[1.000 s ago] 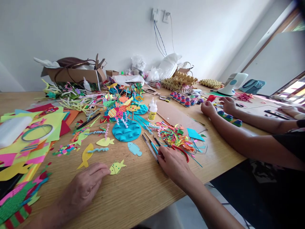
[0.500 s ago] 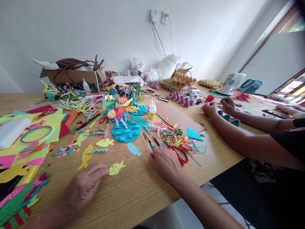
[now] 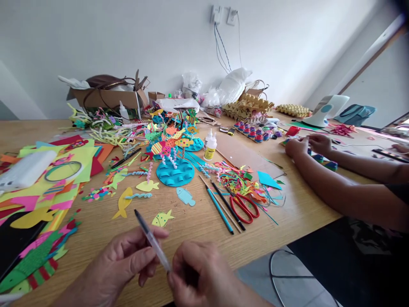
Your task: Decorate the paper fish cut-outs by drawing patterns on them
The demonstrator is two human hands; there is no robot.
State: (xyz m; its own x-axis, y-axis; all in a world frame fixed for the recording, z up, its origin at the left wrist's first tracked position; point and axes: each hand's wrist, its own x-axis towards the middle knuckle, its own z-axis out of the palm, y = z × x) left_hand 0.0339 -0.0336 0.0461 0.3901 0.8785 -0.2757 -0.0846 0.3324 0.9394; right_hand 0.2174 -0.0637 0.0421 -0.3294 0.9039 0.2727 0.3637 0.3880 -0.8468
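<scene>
In front of me a pen (image 3: 154,243) with a clear barrel and a dark upper end is held at a slant. My right hand (image 3: 204,268) is closed around its lower end. My left hand (image 3: 128,260) is beside the barrel, thumb and forefinger apart with the pen crossing before them; whether they touch it I cannot tell. Just beyond lies a yellow paper fish (image 3: 162,218) with green dots and a drawn face. A light blue paper fish (image 3: 185,196) and an orange-yellow one (image 3: 124,202), with a curled pipe cleaner on it, lie farther off.
Red scissors (image 3: 244,208), a blue marker (image 3: 220,211) and paper scraps (image 3: 238,181) lie to the right. A blue scalloped base (image 3: 175,172) with fish on curled stems stands near glue bottles (image 3: 210,148). Coloured paper (image 3: 86,149) covers the left. Another person's arms (image 3: 338,187) reach in at right.
My right hand has lifted the pen from beside the scissors and brought it left toward me. The left hand has come away from the dotted yellow fish to meet it. My view has shifted slightly left.
</scene>
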